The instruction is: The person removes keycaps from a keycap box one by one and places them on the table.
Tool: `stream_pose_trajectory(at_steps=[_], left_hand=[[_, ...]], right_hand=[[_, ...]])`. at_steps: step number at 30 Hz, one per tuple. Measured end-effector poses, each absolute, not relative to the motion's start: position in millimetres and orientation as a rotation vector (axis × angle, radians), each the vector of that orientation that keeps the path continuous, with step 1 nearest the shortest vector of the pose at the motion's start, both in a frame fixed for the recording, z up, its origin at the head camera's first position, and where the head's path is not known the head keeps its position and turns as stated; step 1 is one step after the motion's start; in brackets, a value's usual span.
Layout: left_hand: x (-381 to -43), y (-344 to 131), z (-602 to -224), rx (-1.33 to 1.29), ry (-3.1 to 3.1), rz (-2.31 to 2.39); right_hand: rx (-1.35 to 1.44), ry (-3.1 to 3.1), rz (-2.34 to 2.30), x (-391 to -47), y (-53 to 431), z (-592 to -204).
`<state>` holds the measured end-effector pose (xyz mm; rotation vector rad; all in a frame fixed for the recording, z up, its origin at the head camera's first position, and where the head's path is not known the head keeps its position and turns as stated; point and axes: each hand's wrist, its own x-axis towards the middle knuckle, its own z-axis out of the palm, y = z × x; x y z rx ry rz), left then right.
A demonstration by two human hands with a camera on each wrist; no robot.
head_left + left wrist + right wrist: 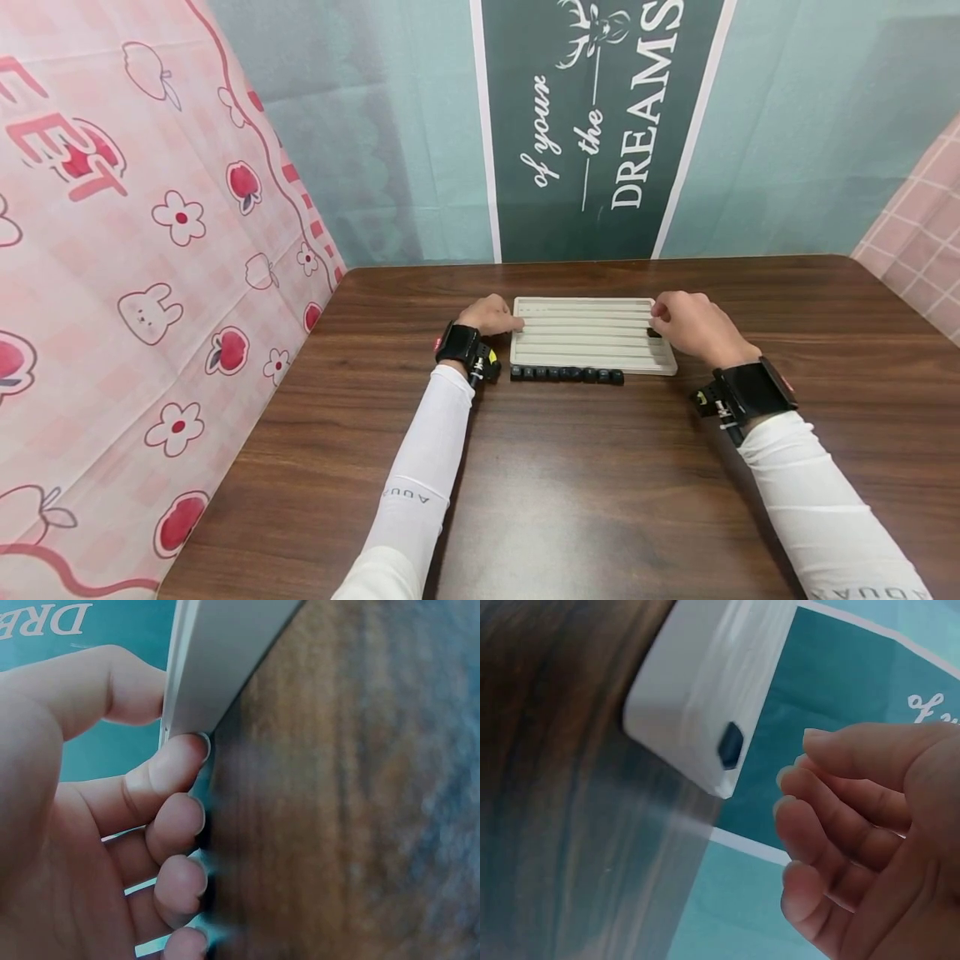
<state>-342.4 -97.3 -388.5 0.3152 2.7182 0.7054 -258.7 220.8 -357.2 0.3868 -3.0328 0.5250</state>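
A ridged, off-white tray [592, 335] lies flat on the table. My left hand [489, 317] holds its left edge; the left wrist view puts the thumb [136, 697] against the rim and the index finger [176, 765] low on the side. At the tray's right end, one small black keycap [730, 745] sits on the ridges. Just beside it is my right hand [693, 321], fingers loosely bent, with nothing visible between thumb and fingertips in the right wrist view. A row of several black keycaps [566, 374] lines the tray's front edge.
The brown wooden table [570, 483] ends at a teal cloth backdrop [375, 133] behind the tray. A pink patterned cloth [172, 317] hangs along the left side. Pink tiled cloth [922, 242] shows at the right.
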Motion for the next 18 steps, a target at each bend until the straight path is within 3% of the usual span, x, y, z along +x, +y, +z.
stream_pose_trajectory(at_steps=[18], left_hand=[[-343,-97,-389,0.292,2.712,0.689]], right_hand=[[0.399,-3.061,0.474,-268,227,-374]])
